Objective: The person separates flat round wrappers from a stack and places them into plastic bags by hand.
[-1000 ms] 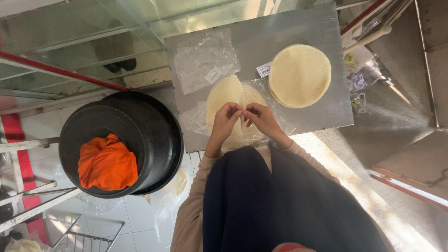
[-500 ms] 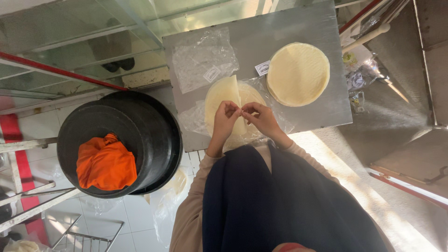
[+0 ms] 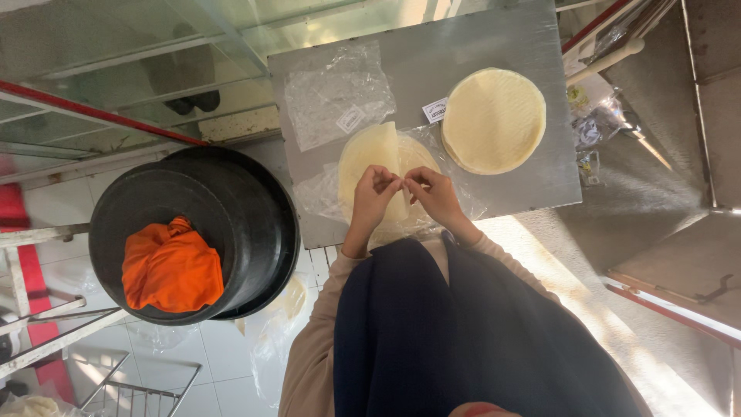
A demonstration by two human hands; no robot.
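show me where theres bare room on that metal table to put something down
Bare metal shows along the far edge of the table, above the round stack of flat discs, and in the strip between that stack and the clear plastic sheet. The near middle is crowded: the left hand and right hand work a folded disc on plastic.

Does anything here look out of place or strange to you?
Only slightly: an orange cloth lies crumpled inside the black tub by the table. Both hands, left and right, pinch a thin wrapper; nothing looks spilled or damaged.
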